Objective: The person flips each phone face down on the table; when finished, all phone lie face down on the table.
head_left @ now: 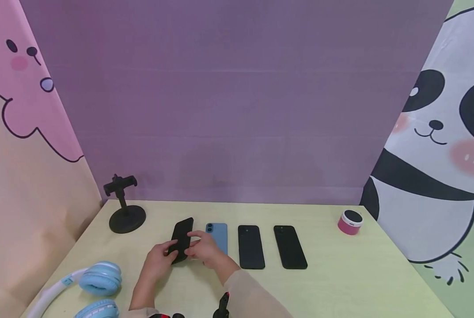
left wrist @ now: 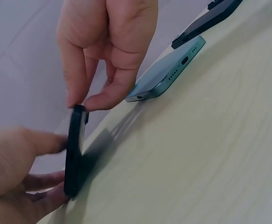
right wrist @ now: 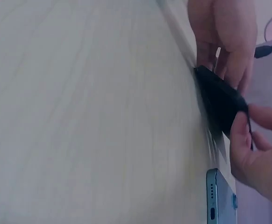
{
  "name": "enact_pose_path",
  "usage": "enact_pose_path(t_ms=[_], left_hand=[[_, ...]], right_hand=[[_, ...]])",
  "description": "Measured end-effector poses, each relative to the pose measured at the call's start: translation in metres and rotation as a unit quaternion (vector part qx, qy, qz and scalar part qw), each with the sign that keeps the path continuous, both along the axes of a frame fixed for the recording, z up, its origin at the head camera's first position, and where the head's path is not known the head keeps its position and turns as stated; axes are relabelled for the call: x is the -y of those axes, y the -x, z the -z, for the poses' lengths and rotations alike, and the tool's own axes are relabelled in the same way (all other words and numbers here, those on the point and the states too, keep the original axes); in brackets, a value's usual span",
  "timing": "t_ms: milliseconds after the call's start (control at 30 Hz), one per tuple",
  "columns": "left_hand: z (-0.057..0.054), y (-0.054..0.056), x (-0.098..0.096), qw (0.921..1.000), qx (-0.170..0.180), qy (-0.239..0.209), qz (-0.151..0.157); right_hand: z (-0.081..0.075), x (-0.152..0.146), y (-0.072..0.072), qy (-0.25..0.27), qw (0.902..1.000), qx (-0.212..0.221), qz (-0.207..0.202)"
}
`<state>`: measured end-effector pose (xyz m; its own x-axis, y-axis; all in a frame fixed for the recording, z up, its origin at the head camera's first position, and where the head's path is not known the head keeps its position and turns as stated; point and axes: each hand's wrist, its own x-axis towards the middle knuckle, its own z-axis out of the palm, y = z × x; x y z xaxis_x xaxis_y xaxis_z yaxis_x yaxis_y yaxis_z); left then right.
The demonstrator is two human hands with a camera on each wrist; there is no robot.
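Note:
A black smartphone (head_left: 181, 240) is held tilted at the table, left of a row of other phones. My left hand (head_left: 157, 261) grips it along its left edge, the thumb near the lower end. On the opposite edge, my right hand (head_left: 208, 251) pinches it between thumb and fingers. The left wrist view shows the held phone (left wrist: 73, 154) nearly edge-on, its shadow falling on the tabletop. Right beside it lies a light blue phone (head_left: 221, 236), camera side up, partly covered by my right hand in the head view.
Two dark phones, one in the middle (head_left: 251, 247) and one further right (head_left: 290, 247), lie flat. A black phone stand (head_left: 127, 218) is at the back left, blue headphones (head_left: 100, 278) front left. A pink-and-white round container (head_left: 350, 222) stands far right. A purple wall (head_left: 237, 110) backs the table.

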<state>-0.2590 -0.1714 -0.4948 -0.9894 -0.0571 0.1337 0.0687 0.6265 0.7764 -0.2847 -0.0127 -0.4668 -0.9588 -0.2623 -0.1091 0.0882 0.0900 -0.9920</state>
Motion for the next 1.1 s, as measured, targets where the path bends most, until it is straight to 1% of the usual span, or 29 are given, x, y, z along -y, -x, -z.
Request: enact_pose_path(t_ms=[33, 100, 167, 233, 367, 500, 667, 800, 900, 1000, 1100], left_hand=[[0.0001, -0.0002, -0.0006, 0.9999, -0.006, 0.002, 0.009], [0.0000, -0.0013, -0.0018, 0.9998, -0.005, -0.002, 0.021], [-0.0016, -0.0028, -0.0019, 0.9993, 0.003, -0.020, 0.032], [-0.0038, -0.0041, -0.0025, 0.9978, 0.013, -0.050, 0.042], [-0.0063, -0.0061, -0.0026, 0.9920, 0.039, -0.112, 0.044], [-0.0056, -0.0064, -0.0031, 0.9817, 0.050, -0.176, 0.053], [-0.0054, -0.0068, -0.0060, 0.9643, 0.053, -0.250, 0.070], [-0.0057, -0.0072, -0.0065, 0.9569, 0.057, -0.275, 0.074], [-0.0050, -0.0062, -0.0062, 0.9532, 0.057, -0.287, 0.076], [-0.0040, -0.0046, -0.0052, 0.9513, 0.059, -0.292, 0.080], [-0.0037, -0.0031, -0.0041, 0.9520, 0.064, -0.288, 0.080]], right_hand=[[-0.0004, -0.0010, 0.0005, 0.015, 0.9999, 0.007, -0.002], [-0.0002, -0.0026, 0.0017, 0.040, 0.9991, 0.017, -0.005], [0.0001, -0.0029, 0.0031, 0.059, 0.9979, 0.023, -0.013], [0.0008, -0.0035, 0.0042, 0.075, 0.9966, 0.023, -0.024], [0.0009, -0.0054, 0.0050, 0.092, 0.9944, 0.015, -0.049], [0.0001, -0.0059, 0.0054, 0.104, 0.9925, 0.014, -0.063], [-0.0008, -0.0056, 0.0066, 0.102, 0.9923, 0.008, -0.070], [-0.0007, -0.0042, 0.0061, 0.091, 0.9935, 0.002, -0.069], [-0.0007, -0.0026, 0.0054, 0.086, 0.9944, -0.001, -0.062], [-0.0005, -0.0014, 0.0047, 0.085, 0.9945, -0.004, -0.060], [-0.0006, -0.0001, 0.0047, 0.095, 0.9939, -0.004, -0.056]])
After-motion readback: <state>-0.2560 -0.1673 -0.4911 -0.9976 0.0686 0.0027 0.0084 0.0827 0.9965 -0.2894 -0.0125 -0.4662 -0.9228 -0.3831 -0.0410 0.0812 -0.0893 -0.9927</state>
